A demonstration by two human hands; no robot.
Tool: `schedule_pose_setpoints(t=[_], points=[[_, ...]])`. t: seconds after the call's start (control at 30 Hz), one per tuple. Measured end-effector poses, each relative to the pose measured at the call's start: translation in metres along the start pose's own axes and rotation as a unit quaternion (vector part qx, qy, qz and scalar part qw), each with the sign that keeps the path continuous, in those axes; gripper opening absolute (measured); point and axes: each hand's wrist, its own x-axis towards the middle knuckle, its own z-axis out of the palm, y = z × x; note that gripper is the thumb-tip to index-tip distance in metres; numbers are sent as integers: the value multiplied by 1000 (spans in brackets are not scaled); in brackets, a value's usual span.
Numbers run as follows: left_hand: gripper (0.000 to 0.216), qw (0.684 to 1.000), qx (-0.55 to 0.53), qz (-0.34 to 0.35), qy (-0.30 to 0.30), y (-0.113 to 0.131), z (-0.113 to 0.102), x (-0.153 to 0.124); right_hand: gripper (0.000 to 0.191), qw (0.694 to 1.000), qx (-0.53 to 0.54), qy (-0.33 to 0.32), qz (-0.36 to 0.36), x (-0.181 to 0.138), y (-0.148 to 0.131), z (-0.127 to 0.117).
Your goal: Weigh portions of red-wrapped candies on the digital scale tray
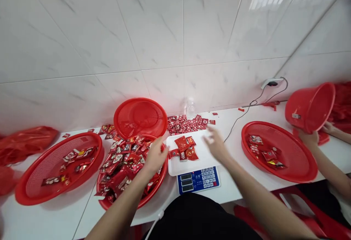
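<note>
My left hand (155, 156) is above the right side of a red basket (165, 166) heaped with small red snack packets (123, 159), close to the left edge of a white weighing tray (204, 159). Its fingers are apart and I see nothing in them. Over the tray's right side is my right hand (216, 145), slightly blurred, fingers spread and holding nothing visible. Several red packets (183, 144) lie in a small group on the tray. Beneath its front edge shows the blue keypad panel of a digital scale (196, 181).
Red baskets with a few packets stand left (27, 192) and right (296, 163). An empty red basket (141, 117) leans at the wall near loose packets (186, 125) and a clear bottle (190, 107). A co-worker's hands (309, 136) hold a red bucket (304, 105). A cable (233, 128) crosses the table.
</note>
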Motion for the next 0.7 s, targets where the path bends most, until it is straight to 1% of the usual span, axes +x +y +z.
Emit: schedule_pose_setpoints(t=[0.03,0.07,0.1,0.13,0.17,0.2,0.27,0.33,0.37,0.43,0.47,0.5,0.53,0.57,0.6,0.63,0.67,0.7], points=[[42,999,38,9,-33,-2,13,0,49,997,-41,-58,-4,-8,4,19],[45,993,87,13,-74,-5,27,1,55,988,-91,-124,-8,-16,10,37],[47,984,137,16,-114,-8,40,1,59,973,-140,-185,-13,-23,17,54],[47,973,180,19,-146,-12,53,1,60,955,-183,-232,-18,-30,23,67],[45,963,208,23,-169,-16,64,2,57,945,-206,-255,-28,-34,30,77],[43,957,223,27,-181,-19,72,2,54,939,-218,-264,-38,-37,36,83],[41,955,225,28,-192,-22,82,3,47,940,-213,-261,-58,-38,47,83],[40,961,197,3,-192,-20,86,1,40,951,-185,-242,-61,-36,57,73],[40,967,173,-13,-186,-18,87,0,37,957,-169,-229,-49,-35,61,67],[43,981,98,-47,-160,-12,87,-4,34,970,-139,-200,6,-32,68,56],[43,985,43,-77,-148,-9,87,-5,34,975,-118,-181,49,-30,70,52],[42,982,-27,-121,-139,-6,86,-7,36,978,-87,-160,100,-28,71,50],[40,968,-112,-179,-132,-2,85,-8,39,977,-43,-140,152,-26,70,49],[38,938,-207,-245,-129,1,83,-9,41,972,11,-125,200,-23,67,49],[35,893,-303,-307,-127,4,81,-10,43,963,67,-116,236,-21,63,50],[31,839,-393,-354,-128,8,78,-11,44,954,118,-115,252,-20,56,52],[28,784,-468,-385,-133,12,76,-11,45,949,157,-122,246,-20,47,55],[25,736,-526,-402,-143,15,74,-12,45,949,180,-134,221,-21,37,59]])
